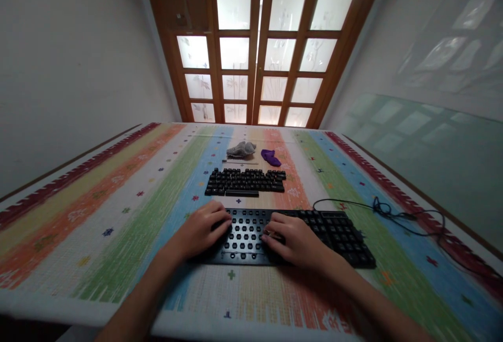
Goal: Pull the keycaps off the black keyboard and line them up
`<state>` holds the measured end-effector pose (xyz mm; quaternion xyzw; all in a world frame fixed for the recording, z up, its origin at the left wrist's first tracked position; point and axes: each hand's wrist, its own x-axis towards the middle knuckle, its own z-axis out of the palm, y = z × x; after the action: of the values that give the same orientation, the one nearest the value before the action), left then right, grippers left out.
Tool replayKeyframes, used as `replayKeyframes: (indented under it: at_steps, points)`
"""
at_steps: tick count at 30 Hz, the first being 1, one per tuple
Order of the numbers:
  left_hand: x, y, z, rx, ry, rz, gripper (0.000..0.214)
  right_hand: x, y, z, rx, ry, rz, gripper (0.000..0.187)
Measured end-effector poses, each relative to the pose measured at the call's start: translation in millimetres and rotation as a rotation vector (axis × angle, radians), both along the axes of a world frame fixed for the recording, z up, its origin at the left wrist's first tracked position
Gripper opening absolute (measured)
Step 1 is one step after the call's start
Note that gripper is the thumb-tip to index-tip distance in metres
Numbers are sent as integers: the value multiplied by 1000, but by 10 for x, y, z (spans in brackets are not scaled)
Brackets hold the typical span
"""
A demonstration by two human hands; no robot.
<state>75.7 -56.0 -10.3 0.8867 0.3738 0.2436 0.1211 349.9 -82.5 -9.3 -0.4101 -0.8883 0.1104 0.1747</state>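
Observation:
A black computer keyboard (243,258) lies in front of me, its left part bared of keycaps so the key sockets show. The keys on its right end, with the number pad (338,229), are in place. Over the left end, my left hand (206,229) holds the keyboard with bent fingers and thumb. My right hand (291,240) is closed above the middle of the board, pinching something small and shiny that I cannot make out. Beyond the keyboard, loose black keycaps (245,180) sit in rows, with the long space bar (242,193) in front.
Behind the keycaps lie a thin stick-like tool (241,162), a crumpled grey cloth (241,149) and a purple cloth (271,157). The keyboard's black cable (387,211) loops to the right. A striped tablecloth (129,227) covers the table; paned wooden doors (257,43) stand behind.

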Motion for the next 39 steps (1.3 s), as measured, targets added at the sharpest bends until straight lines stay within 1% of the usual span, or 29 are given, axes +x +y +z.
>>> replayKeyframes:
  at_steps: [3, 6, 9, 11, 14, 21, 25, 28, 32, 35, 39]
  points:
    - [-52, -221, -24, -17, -20, -1, 19, 42, -153, 7, -31, -9, 11, 19]
    - [-110, -403, -107, -27, -28, 20, 19, 48, -258, 3, -47, -40, 23, 17]
    - [-148, -522, -201, -8, -50, 46, 16, 39, -316, -34, -24, -65, 29, 17]
    - [-156, -567, -242, 20, -74, 62, 15, 31, -333, -66, -7, -73, 16, 17]
    - [-147, -605, -262, 37, -97, 80, 14, 21, -339, -102, 6, -79, 4, 17]
    - [-118, -641, -260, 33, -86, 82, 13, 10, -379, -118, 36, -151, 31, 13]
    - [-116, -643, -218, 15, -37, 57, 13, 21, -434, -104, 43, -221, 51, 10]
    - [-99, -624, -156, 14, 15, 48, 12, 76, -442, -54, 52, -226, 67, 12]
    - [-3, -567, -72, 69, 57, 13, 17, 204, -406, 98, 56, -103, 12, 20]
    - [149, -522, -20, 94, 68, -38, 18, 290, -382, 260, 25, 12, -17, 26]
    - [421, -476, 20, 110, 95, -127, 17, 358, -382, 436, -43, 94, -57, 34]
